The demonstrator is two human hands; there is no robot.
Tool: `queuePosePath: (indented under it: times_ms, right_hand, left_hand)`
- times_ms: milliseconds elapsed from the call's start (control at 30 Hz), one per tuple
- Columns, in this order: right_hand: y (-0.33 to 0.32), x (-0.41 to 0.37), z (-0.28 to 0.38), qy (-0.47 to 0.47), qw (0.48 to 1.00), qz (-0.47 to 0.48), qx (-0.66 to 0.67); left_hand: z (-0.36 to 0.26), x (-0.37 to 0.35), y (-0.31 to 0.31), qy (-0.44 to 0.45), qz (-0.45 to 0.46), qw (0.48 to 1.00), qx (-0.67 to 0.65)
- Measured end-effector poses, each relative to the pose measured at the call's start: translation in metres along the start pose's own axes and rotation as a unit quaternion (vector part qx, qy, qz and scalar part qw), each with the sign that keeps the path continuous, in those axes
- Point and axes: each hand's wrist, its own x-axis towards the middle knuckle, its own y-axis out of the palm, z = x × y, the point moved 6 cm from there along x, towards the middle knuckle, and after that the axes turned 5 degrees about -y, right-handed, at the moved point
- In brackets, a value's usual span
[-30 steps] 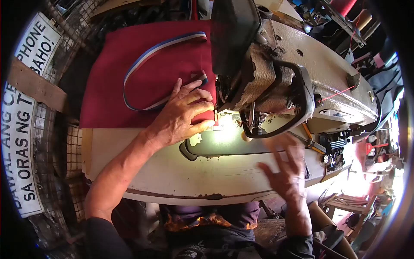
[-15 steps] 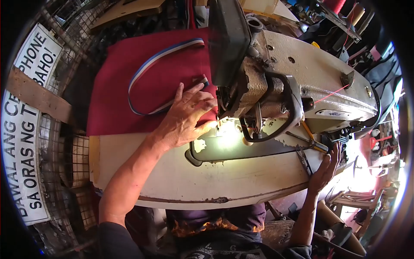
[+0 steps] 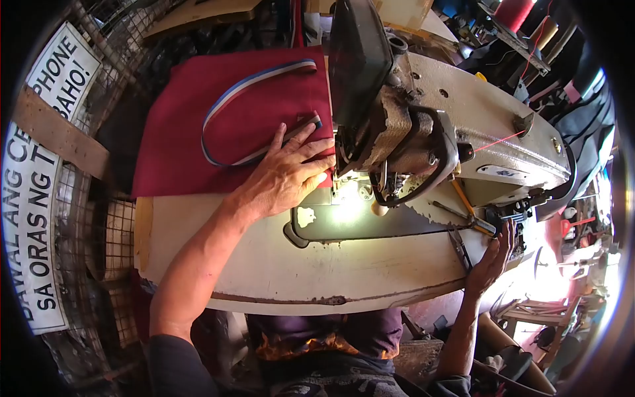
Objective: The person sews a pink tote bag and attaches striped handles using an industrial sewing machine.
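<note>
My left hand (image 3: pixel 284 173) lies flat, fingers spread, on a dark red cloth (image 3: pixel 198 126) beside the needle of an old cream sewing machine (image 3: pixel 476 132). A red, white and blue striped ribbon (image 3: pixel 245 86) loops across the cloth and runs under my fingers toward the presser foot. My right hand (image 3: pixel 493 258) reaches to the right end of the machine, its fingers touching parts at the table's right edge near the handwheel. Whether it grips anything there cannot be made out.
A worn cream table (image 3: pixel 297 264) carries the machine, with a lit metal plate (image 3: pixel 344 221) under the needle. A white sign with black letters (image 3: pixel 33 198) and wire mesh stand at the left. Thread spools (image 3: pixel 512 10) and clutter fill the far right.
My right hand has gone from hovering over the table's front to the machine's right end and stays there. My left hand keeps pressing the cloth by the needle.
</note>
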Motion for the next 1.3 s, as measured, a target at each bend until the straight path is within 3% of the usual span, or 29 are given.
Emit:
queuePosePath:
  times_ms: [333, 500, 900, 1000, 1300]
  right_hand:
    - [-0.002, 0.003, 0.008, -0.024, 0.999, -0.001, -0.035]
    - [0.000, -0.003, -0.010, 0.071, 0.997, 0.012, 0.011]
    - [0.000, -0.003, -0.007, 0.003, 0.998, 0.023, -0.066]
    - [-0.003, 0.002, 0.012, -0.034, 0.995, -0.028, -0.086]
    - [-0.008, -0.006, 0.003, 0.003, 0.998, -0.046, -0.033]
  left_hand:
    - [0.002, 0.001, 0.000, 0.001, -0.013, 1.000, -0.005]
    - [0.002, 0.000, -0.002, -0.002, -0.016, 1.000, -0.016]
    - [-0.006, -0.007, -0.005, 0.010, -0.029, 0.998, -0.046]
    - [-0.007, -0.006, -0.005, 0.005, -0.023, 0.999, -0.035]
    - [-0.001, -0.002, -0.004, -0.006, -0.033, 0.999, -0.024]
